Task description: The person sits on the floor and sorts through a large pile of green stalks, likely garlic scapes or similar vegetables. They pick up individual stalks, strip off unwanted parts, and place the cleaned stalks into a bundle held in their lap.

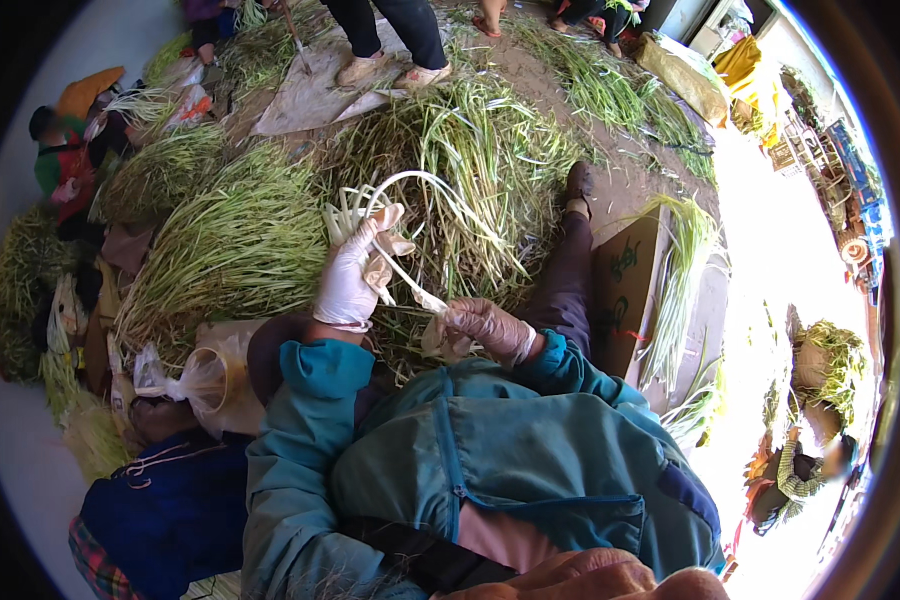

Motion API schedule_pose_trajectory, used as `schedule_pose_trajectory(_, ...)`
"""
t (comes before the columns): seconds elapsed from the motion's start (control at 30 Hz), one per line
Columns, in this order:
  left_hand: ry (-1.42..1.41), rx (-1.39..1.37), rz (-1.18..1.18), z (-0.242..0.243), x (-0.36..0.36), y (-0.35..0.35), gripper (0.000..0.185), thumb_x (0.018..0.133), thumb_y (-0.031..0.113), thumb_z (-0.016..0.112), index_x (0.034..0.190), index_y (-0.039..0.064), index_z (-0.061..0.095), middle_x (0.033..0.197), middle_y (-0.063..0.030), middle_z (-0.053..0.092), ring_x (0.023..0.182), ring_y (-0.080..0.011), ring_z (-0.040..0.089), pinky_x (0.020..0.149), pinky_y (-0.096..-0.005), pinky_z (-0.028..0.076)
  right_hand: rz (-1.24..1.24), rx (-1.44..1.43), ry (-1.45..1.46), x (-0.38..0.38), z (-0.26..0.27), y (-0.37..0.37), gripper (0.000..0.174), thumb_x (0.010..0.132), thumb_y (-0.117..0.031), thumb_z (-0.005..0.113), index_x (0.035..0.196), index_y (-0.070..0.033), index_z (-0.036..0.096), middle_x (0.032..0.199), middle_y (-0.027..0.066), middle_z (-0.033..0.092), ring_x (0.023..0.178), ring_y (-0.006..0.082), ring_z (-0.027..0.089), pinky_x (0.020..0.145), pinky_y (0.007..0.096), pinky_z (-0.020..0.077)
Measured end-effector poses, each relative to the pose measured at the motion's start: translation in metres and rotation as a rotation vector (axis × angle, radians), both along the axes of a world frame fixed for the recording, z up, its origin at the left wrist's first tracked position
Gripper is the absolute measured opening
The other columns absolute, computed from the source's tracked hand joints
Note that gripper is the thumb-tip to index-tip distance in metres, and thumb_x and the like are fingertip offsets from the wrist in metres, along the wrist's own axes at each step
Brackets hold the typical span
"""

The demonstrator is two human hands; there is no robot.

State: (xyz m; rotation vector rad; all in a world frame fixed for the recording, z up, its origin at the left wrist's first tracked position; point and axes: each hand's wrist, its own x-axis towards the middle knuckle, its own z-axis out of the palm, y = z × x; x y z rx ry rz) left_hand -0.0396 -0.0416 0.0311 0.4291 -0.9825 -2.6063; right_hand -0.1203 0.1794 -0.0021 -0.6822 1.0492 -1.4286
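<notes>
My left hand (pixel 346 289), in a thin pale glove, is raised above the heap and closed around a small bunch of long shoots, perhaps garlic shoots (pixel 429 178). Their white stem ends stick out past the fingers, and some shoots arch over to the right. One white stalk (pixel 406 279) runs down from this bunch to my right hand (pixel 487 328), also gloved, whose fingers pinch its lower end near a thin whitish sheath. Directly ahead lies a tangled heap of green and yellowed shoots (pixel 487 135).
A big pile of shoots (pixel 247 240) lies at the left. Right of my leg stands a cardboard box (pixel 613 289) bearing writing, with a bundle of pale shoots (pixel 679 292) on top. A plastic-lined bucket (pixel 221 379) is near my left elbow. Several people sit or stand around.
</notes>
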Motion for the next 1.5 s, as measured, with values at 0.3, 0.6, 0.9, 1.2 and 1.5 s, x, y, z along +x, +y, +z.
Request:
schedule_pose_trajectory(0.3, 0.116, -0.024, 0.274, 0.032, 0.023, -0.047, 0.036, 0.096, 0.025, 0.055, 0.125, 0.004, 0.056, 0.106, -0.0096, 0.066, 0.042, -0.0014, 0.041, 0.039, -0.0159, 0.033, 0.302, 0.899, 1.003, -0.03, -0.085, 0.082, 0.039, 0.089, -0.036, 0.062, 0.114, -0.006, 0.065, 0.088, 0.0154, 0.067, 0.085, 0.0271, 0.064, 0.074, 0.0363, 0.0501)
schedule_pose_trajectory(0.6, 0.023, 0.019, 0.035, 0.0, 0.003, 0.014, 0.04, 0.097, 0.026, 0.053, 0.133, 0.009, 0.052, 0.128, -0.0035, 0.057, 0.07, -0.007, 0.057, 0.051, -0.0183, 0.037, -0.049, 0.081, 0.275, -0.004, 0.026, -0.005, 0.043, 0.094, -0.028, 0.061, 0.13, -0.006, 0.054, 0.103, 0.0031, 0.063, 0.087, 0.0094, 0.056, 0.076, 0.0241, 0.0469)
schedule_pose_trajectory(0.9, -0.271, -0.181, -0.006, 0.013, 0.01, 0.027, 0.035, 0.097, 0.023, 0.049, 0.119, -0.002, 0.058, 0.117, -0.0164, 0.063, 0.11, -0.0247, 0.061, 0.089, -0.0346, 0.05, 0.007, 0.076, 0.541, -0.023, -0.017, -0.032, 0.032, 0.095, -0.03, 0.058, 0.115, -0.006, 0.064, 0.093, 0.0009, 0.066, 0.078, 0.0081, 0.06, 0.068, 0.0227, 0.0485)
schedule_pose_trajectory(1.2, 0.267, -0.103, 0.165, 0.048, 0.024, -0.02, 0.049, 0.099, 0.035, 0.047, 0.137, 0.007, 0.038, 0.046, 0.0073, 0.032, 0.034, -0.0016, 0.029, 0.033, -0.018, 0.029, -0.217, 0.501, 1.106, -0.151, -0.134, -0.093, 0.038, 0.09, -0.031, 0.059, 0.116, -0.004, 0.063, 0.107, 0.0208, 0.066, 0.101, 0.0349, 0.063, 0.088, 0.0366, 0.0481)
schedule_pose_trajectory(1.5, 0.063, 0.27, 0.058, 0.04, 0.026, -0.008, 0.049, 0.1, 0.028, 0.044, 0.143, 0.008, 0.033, 0.049, 0.0066, 0.029, 0.036, -0.0047, 0.028, 0.036, -0.021, 0.028, -0.03, 0.955, 2.049, -0.141, -0.186, -0.191, 0.061, 0.083, -0.048, 0.062, 0.126, -0.006, 0.05, 0.09, 0.0081, 0.058, 0.089, 0.0242, 0.059, 0.072, 0.0413, 0.0461)
